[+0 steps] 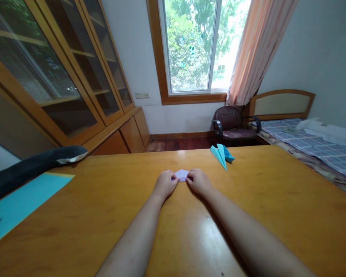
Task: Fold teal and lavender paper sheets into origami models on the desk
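Holding purple paper (pixel 182 174) just below the middle of the frame, pinched at both ends, lying long-ways from left hand (pixel 165 183) to right hand (pixel 200 181), touching both.

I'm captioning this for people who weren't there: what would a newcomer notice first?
Probably the left hand and right hand, at either end of a small lilac paper on the wooden table. Next, the turquoise paper plane and bluer folded paper near the table's far edge. Then the bright window in the far wall.
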`<state>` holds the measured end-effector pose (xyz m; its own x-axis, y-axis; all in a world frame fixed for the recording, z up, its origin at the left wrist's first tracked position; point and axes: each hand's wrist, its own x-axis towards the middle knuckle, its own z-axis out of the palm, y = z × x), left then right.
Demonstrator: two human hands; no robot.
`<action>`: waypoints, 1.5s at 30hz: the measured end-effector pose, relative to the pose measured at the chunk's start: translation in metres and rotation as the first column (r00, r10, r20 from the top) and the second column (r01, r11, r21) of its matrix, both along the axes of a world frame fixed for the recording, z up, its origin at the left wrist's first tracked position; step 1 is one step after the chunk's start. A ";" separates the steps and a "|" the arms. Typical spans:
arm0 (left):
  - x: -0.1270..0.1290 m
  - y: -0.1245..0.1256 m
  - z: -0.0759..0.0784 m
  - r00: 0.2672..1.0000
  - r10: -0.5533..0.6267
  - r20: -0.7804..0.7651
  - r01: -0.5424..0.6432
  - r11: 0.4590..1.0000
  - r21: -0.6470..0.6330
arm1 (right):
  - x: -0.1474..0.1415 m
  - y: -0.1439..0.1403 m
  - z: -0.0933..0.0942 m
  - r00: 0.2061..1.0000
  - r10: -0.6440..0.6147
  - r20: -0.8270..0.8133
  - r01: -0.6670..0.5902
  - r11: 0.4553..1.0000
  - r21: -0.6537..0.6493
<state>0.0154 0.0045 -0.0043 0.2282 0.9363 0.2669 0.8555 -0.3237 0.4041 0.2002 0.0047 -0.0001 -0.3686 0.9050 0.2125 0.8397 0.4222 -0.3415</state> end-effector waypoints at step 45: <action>-0.001 -0.033 0.029 0.949 -0.092 -0.301 0.018 0.971 -0.239 | 0.003 -0.031 0.042 0.919 0.053 0.392 0.028 0.980 -0.198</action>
